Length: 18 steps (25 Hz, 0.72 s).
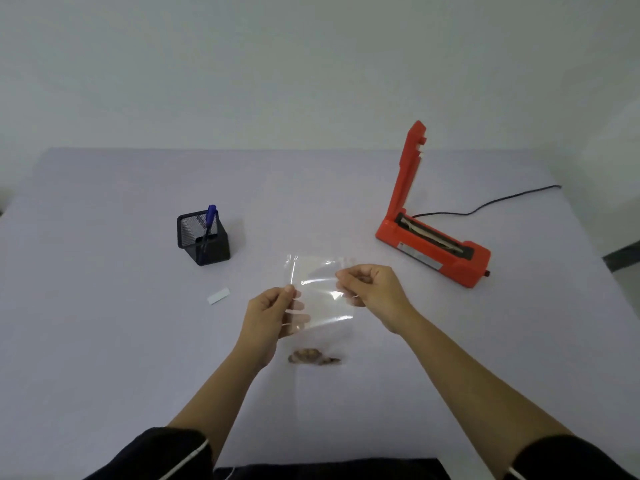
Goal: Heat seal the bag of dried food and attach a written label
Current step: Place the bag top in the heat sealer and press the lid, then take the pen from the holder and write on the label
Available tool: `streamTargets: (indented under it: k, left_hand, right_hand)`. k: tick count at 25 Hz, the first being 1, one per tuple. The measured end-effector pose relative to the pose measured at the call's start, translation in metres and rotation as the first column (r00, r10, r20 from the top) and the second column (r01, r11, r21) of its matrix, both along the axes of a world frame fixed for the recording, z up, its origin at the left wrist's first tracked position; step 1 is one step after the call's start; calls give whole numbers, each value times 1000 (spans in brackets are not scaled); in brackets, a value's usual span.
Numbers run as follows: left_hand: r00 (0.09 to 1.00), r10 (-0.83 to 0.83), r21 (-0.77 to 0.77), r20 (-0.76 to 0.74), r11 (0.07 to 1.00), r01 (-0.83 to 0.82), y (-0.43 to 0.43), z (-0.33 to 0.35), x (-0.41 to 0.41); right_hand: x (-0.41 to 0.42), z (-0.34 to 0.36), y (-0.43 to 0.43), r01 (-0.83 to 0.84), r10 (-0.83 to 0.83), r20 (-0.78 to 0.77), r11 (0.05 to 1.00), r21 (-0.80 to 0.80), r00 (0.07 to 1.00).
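A clear plastic bag [320, 289] hangs upright above the table's middle, with brown dried food [313, 356] gathered at its bottom. My left hand [272, 315] pinches the bag's left edge between thumb and forefinger. My right hand [374, 292] pinches its right edge near the top. The red heat sealer [433, 245] stands at the right with its arm raised open. A small white label [218, 295] lies flat to the left of the bag. A blue pen [210, 218] stands in a black mesh holder [202, 239].
The sealer's black cord [491, 202] trails off toward the table's right edge. The lilac table [104, 323] runs back to a pale wall. Dark sleeves show at the bottom corners.
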<state>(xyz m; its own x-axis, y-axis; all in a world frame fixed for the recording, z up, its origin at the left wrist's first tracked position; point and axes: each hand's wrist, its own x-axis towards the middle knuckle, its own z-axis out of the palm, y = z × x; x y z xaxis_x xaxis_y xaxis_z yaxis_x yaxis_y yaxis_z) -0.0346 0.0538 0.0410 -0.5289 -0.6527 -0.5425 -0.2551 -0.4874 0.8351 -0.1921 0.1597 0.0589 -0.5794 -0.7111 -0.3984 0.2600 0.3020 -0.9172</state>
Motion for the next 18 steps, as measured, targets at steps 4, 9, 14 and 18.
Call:
streamTargets:
  k: [4, 9, 14, 18]
  left_hand:
    - [996, 75, 52, 58, 996, -78, -8, -28, -6]
    - [971, 100, -70, 218, 994, -86, -30, -59, -28]
    - [927, 60, -244, 370, 969, 35, -51, -90, -39]
    - [889, 41, -431, 456, 884, 180, -59, -99, -44]
  right_hand:
    - [1, -40, -21, 68, -69, 7, 992, 102, 998]
    - [-17, -79, -52, 77, -72, -34, 983, 167, 997]
    - [-40, -106, -72, -9, 63, -199, 965, 263, 978]
    - [-48, -120, -75, -22, 170, -399, 936, 350, 901]
